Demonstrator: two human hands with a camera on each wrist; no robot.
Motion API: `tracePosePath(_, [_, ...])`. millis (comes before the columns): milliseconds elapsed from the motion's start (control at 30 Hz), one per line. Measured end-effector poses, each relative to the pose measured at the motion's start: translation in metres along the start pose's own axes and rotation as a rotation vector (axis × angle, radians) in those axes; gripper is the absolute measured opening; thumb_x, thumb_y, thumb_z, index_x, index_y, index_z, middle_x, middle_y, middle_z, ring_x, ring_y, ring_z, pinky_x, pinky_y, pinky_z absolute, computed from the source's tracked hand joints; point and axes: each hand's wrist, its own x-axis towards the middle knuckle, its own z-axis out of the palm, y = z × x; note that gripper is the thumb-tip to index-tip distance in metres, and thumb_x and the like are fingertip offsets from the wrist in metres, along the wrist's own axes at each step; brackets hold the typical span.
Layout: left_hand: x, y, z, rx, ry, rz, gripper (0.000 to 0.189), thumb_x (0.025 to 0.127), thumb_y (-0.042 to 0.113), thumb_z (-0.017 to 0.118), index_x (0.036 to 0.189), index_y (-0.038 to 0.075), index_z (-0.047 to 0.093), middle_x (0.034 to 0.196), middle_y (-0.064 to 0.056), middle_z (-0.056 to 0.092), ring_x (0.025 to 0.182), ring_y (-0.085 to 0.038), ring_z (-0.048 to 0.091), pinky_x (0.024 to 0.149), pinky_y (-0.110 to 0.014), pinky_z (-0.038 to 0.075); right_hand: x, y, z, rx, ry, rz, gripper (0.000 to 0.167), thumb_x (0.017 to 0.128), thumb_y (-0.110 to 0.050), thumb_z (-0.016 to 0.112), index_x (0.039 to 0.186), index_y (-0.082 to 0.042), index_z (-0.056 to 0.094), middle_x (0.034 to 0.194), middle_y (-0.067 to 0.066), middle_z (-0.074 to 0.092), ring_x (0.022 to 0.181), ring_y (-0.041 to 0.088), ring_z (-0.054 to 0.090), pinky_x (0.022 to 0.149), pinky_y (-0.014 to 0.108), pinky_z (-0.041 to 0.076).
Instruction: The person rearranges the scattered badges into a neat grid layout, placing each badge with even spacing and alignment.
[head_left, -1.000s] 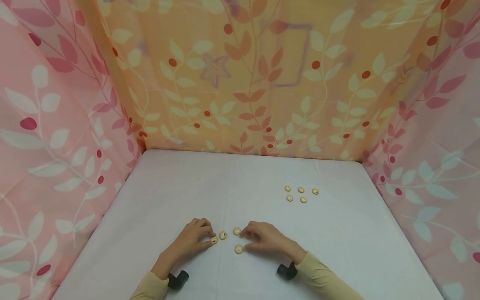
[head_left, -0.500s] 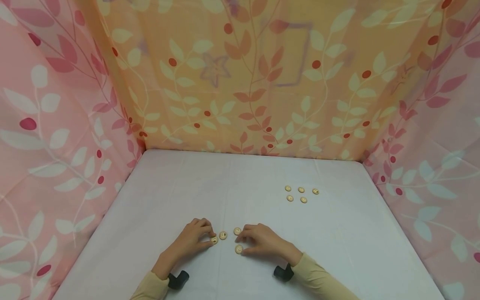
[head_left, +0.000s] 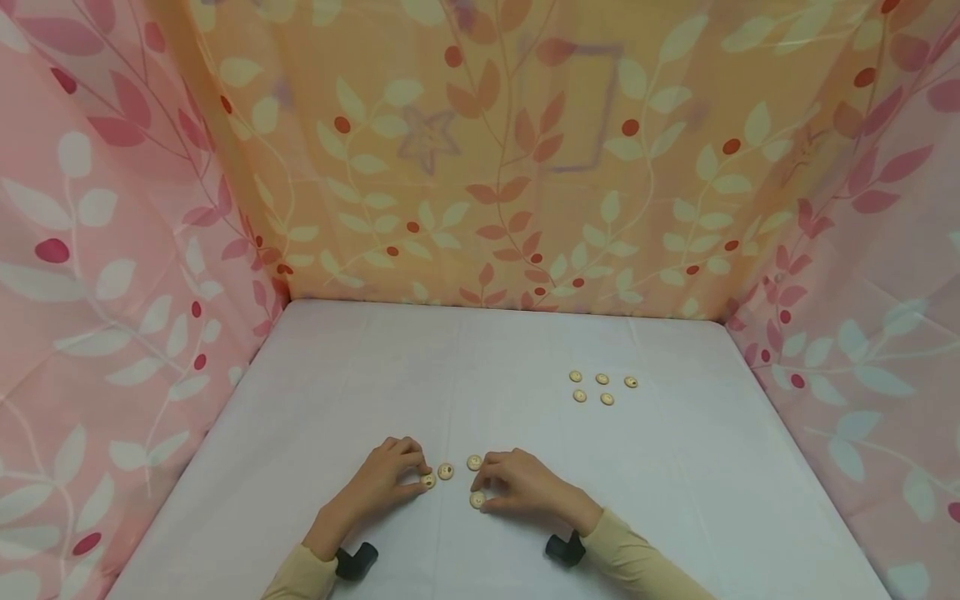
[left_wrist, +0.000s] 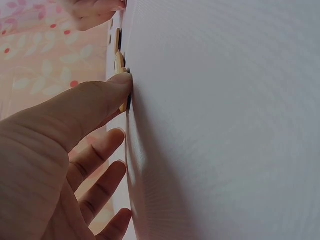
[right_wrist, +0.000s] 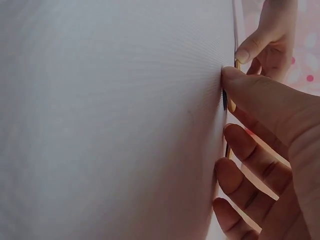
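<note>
Small round pale-yellow discs with dark markings lie on the white table. My left hand pinches one disc by its edges between thumb and index finger. Just right of it lies a second disc, apart from the fingers. My right hand has thumb and index finger around the edges of the nearest disc, while another disc sits just beyond its fingers. In the left wrist view, the thumb covers much of the held disc; in the right wrist view, a disc edge shows below the thumb.
Several more discs lie in two rows at the back right of the white table. Patterned cloth encloses the back and both sides. Each wrist carries a black camera mount.
My right hand has moved slightly left and nearer, from beside the two right discs to the nearest one, and its fingers have closed around it. The left hand has stayed in place.
</note>
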Motion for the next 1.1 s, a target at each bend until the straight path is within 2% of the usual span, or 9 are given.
tracePosePath(267, [0.0,0.001,0.0,0.004,0.024,0.01,0.017,0.073,0.028,0.077,0.085,0.026,0.065,0.1,0.012,0.053,0.096,-0.012,0.048,0.08,-0.04,0.041,0.0,-0.006,-0.002,-0.119,0.012,-0.048,0.019,0.08,-0.039,0.07,0.095,-0.027,0.067,0.093,-0.016,0.058,0.082,-0.004,0.052,0.071,0.018,0.038])
tracePosePath(433, [-0.001,0.002,0.001,0.002,0.03,0.016,0.016,0.073,0.028,0.077,0.084,0.026,0.065,0.1,0.012,0.053,0.095,-0.011,0.048,0.079,-0.04,0.041,-0.001,-0.005,-0.001,-0.086,-0.001,-0.025,0.02,0.08,-0.041,0.069,0.095,-0.027,0.067,0.093,-0.017,0.058,0.081,-0.005,0.05,0.069,0.016,0.036])
tracePosePath(733, [-0.002,0.003,-0.001,-0.018,-0.011,-0.015,0.015,0.075,0.03,0.075,0.085,0.027,0.064,0.103,0.013,0.053,0.099,-0.012,0.047,0.084,-0.041,0.04,-0.008,0.005,0.002,-0.012,-0.006,0.035,0.02,0.082,-0.045,0.065,0.095,-0.03,0.066,0.092,-0.02,0.057,0.081,-0.006,0.05,0.072,0.017,0.039])
tracePosePath(933, [-0.002,0.002,-0.001,-0.045,-0.021,-0.035,0.014,0.076,0.032,0.074,0.083,0.029,0.062,0.104,0.014,0.053,0.1,-0.013,0.047,0.086,-0.042,0.039,-0.015,0.013,-0.001,-0.009,0.007,0.084,0.02,0.082,-0.046,0.065,0.094,-0.031,0.066,0.089,-0.021,0.055,0.072,-0.004,0.045,0.069,0.018,0.039])
tracePosePath(1100, [-0.002,0.002,-0.001,-0.04,-0.019,-0.027,0.015,0.076,0.032,0.074,0.083,0.029,0.062,0.103,0.014,0.052,0.1,-0.013,0.047,0.085,-0.042,0.039,-0.021,0.017,-0.007,-0.002,0.018,0.128,0.017,0.082,-0.044,0.067,0.093,-0.031,0.065,0.088,-0.021,0.055,0.07,-0.003,0.043,0.067,0.018,0.037])
